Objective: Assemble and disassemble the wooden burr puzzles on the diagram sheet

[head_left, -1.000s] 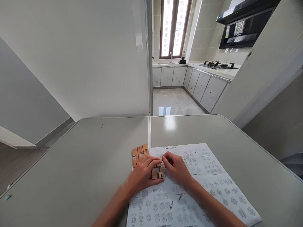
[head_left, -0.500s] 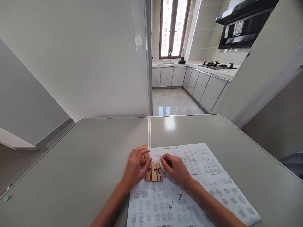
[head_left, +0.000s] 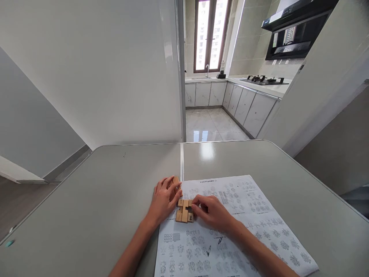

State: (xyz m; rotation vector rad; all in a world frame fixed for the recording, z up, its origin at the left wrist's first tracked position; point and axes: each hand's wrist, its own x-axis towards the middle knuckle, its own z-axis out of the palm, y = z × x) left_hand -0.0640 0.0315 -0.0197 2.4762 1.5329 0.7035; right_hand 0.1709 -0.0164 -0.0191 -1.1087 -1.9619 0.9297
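Light wooden notched puzzle pieces (head_left: 184,214) lie side by side on a printed sheet (head_left: 236,238), forming a small block with gaps; one piece carries a "3". My right hand (head_left: 211,209) is closed, thumb and forefinger pinched at the right edge of this group. Behind and to the left, another wooden piece (head_left: 176,179) shows partly under my left hand (head_left: 164,196). The left fingers curl over it, with the thumb near its front side. How many pieces sit under the left hand is hidden.
The sheet bears rows of line diagrams and lies on the right half of a grey table (head_left: 115,215). A seam (head_left: 182,161) runs down the table's middle. A small green object (head_left: 9,243) lies near the left edge. Beyond is a kitchen with a stove (head_left: 263,80).
My right hand has moved left onto the edge of the wooden group, and the pieces now sit closer together. My left hand has shifted slightly left, off the front group.
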